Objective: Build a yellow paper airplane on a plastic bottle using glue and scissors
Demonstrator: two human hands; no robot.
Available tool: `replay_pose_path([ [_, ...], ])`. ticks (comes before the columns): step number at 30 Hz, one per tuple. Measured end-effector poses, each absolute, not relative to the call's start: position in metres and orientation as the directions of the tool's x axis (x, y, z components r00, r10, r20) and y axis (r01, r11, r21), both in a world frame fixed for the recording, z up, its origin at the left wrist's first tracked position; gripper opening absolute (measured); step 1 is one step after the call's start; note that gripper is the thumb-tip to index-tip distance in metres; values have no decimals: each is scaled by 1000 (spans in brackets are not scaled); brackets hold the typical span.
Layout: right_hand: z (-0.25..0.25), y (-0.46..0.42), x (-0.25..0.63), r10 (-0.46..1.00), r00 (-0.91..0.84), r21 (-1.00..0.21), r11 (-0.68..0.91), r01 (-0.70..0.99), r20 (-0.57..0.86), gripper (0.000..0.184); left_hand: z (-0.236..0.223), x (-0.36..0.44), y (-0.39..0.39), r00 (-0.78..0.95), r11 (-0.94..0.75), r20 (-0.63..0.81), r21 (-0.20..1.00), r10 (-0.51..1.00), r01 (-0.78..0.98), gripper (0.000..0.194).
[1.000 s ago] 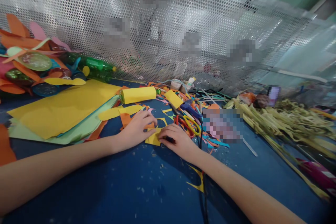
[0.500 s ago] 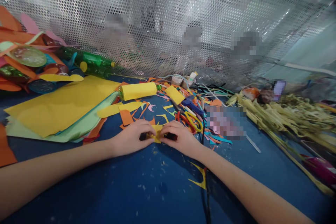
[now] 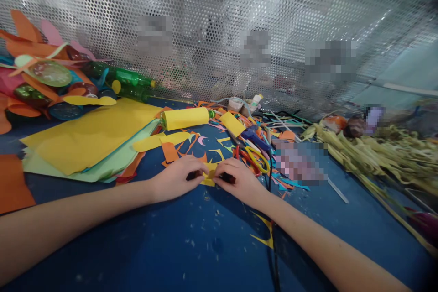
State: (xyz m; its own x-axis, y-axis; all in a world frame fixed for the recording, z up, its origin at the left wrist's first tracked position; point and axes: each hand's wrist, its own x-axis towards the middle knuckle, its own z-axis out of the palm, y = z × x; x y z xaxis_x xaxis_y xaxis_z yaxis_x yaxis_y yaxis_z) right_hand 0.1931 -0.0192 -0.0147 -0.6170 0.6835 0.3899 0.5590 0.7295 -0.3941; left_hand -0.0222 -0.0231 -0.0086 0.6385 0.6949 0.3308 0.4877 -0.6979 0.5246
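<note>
Between my hands is a small piece of yellow paper (image 3: 209,175), held just above the blue table. My left hand (image 3: 176,178) pinches its left side, fingers curled and thumb below. The fingertips of my right hand (image 3: 241,183) are closed on its right side. Fingers cover much of the paper's edges. Just past my hands lie orange and yellow paper scraps (image 3: 168,151). Scissors with yellow handles (image 3: 259,159) and a blue glue gun (image 3: 256,138) rest beyond my right hand. A green bottle wrapped in yellow paper (image 3: 186,119) lies on its side farther back.
Stacked coloured sheets (image 3: 89,139) lie to the left, below a pile of bottles with paper shapes (image 3: 51,75). Dried husks (image 3: 372,150) spread along the right. A black cord (image 3: 275,255) runs under my right forearm. Perforated silvery sheeting (image 3: 205,18) hangs behind the table.
The camera has turned slightly left, so the scene sits farther right. Both hands stay on the yellow paper, with only slight finger movement.
</note>
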Motion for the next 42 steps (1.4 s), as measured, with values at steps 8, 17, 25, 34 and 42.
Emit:
replay_pose_path([
  [8,-11,-21,192,669,-653,-428,737,523,355,7,-7,-22,-22,722,-777,335,445,606,446,16],
  [17,-10,-24,191,617,-692,-292,787,543,375,13,-8,-21,-25,692,-761,342,427,636,489,17],
  [25,-13,-24,191,611,-690,-275,791,546,387,17,-6,-22,-25,679,-727,304,461,668,509,11],
  [34,-14,-21,192,641,-661,-333,767,548,389,6,-6,-23,-24,642,-705,322,477,696,525,9],
  [42,-15,-21,191,668,-628,-335,744,578,401,7,-9,-22,-24,628,-708,341,448,699,545,11],
])
